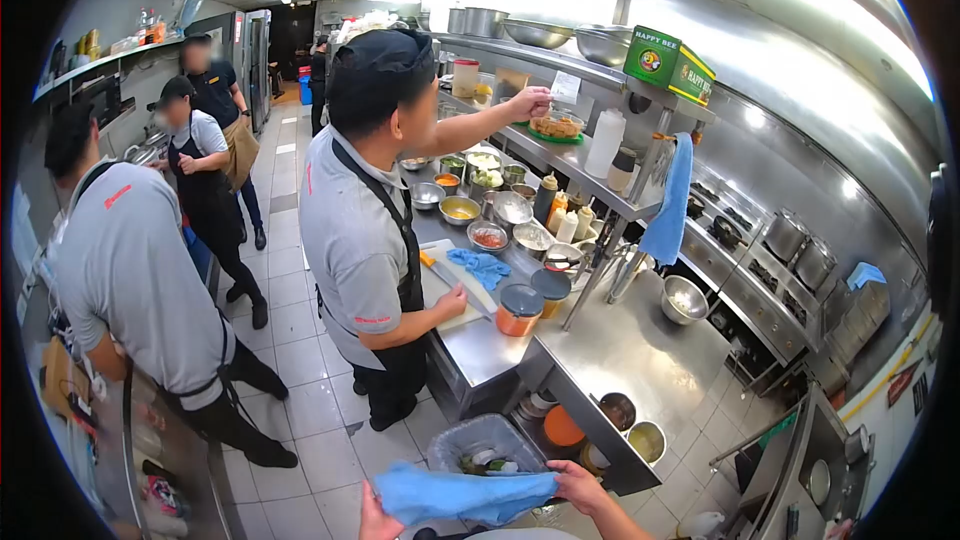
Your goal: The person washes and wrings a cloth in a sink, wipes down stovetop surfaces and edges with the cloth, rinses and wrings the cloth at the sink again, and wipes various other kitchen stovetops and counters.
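A blue cloth (pixel 465 495) is stretched between my two hands at the bottom of the view. My left hand (pixel 376 517) grips its left end; part of that hand is cut off by the frame's edge. On the other end, my right hand (pixel 580 486) pinches the cloth's corner. Just beyond the cloth stands a bin (pixel 440 452) with a clear liner and some scraps in it, partly hidden by the cloth.
A co-worker (pixel 350 180) stands ahead at a steel counter (pixel 490 365) with a cutting board, knife and several bowls. To the right is a steel table (pixel 640 360) with pots on its undershelf. Other people (pixel 150 270) work along the left side.
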Motion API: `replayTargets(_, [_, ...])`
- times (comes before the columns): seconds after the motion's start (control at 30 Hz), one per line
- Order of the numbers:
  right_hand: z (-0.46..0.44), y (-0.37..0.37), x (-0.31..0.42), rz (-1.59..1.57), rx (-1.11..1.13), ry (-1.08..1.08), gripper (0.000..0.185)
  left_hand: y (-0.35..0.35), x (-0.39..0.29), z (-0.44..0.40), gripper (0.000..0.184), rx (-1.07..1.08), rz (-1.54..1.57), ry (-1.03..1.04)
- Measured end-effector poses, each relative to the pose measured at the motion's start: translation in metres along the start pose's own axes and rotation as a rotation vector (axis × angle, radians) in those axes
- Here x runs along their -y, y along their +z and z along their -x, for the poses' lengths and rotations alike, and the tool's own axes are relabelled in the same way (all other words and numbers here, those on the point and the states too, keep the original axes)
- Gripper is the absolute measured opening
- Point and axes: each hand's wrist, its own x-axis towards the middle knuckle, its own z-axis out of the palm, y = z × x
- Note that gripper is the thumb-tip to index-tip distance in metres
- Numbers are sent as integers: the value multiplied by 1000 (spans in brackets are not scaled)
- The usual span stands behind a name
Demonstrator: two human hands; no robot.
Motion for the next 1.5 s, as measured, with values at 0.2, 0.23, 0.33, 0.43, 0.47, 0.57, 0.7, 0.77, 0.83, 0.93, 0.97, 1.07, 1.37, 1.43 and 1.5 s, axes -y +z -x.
replayTargets(0.2, [8, 9, -2, -73, -193, -126, 34, -31, 9, -32, 27, 12, -714, -26])
replayTargets(0.23, [10, 8, -5, -123, -207, -159, 33, -26, 6, -32, 27, 10, -723, -31])
replayTargets(0.33, [5, -2, -22, -137, -264, -156, 29, -7, -4, -26, 29, -35, -881, -32])
replayTargets(0.43, [7, -2, -37, -92, -301, -124, 25, -35, 2, -50, 36, -118, -1183, 131])
replayTargets(0.47, [15, 4, -38, 71, -316, -104, 24, -57, 7, -62, 41, -120, -1131, 154])
replayTargets(0.57, [46, 26, -35, 273, -295, -20, 23, -52, 3, -54, 45, 4, -1245, 141])
replayTargets(0.7, [63, 17, -78, 777, -188, 54, 57, -28, 14, -35, 40, 361, -2268, 275])
replayTargets(0.77, [66, 5, -110, 1230, -37, 125, 63, -46, 29, -40, 37, 397, -2403, 164])
replayTargets(0.83, [79, -17, -149, 1303, -62, 124, 61, -56, 38, -47, 35, 442, -2543, 45])
replayTargets(0.93, [97, -55, -181, 1294, -166, 212, 43, -54, 48, -42, 30, 483, -2568, -61])
replayTargets(0.97, [105, -69, -183, 1289, -163, 211, 43, -49, 51, -41, 28, 485, -2480, -22])
replayTargets(1.07, [129, -114, -182, 1216, -160, -85, 34, -55, 62, -52, 27, 596, -2294, 207])
replayTargets(1.37, [205, -191, -176, 576, -391, 52, 34, 7, 180, -20, 33, 444, -1752, 160])
replayTargets(1.43, [220, -206, -179, 245, -581, 74, 35, 32, 219, -1, 31, 436, -1753, 250])
replayTargets(1.5, [229, -226, -185, 255, -624, 60, 31, 38, 261, 0, 33, 456, -1698, 232])
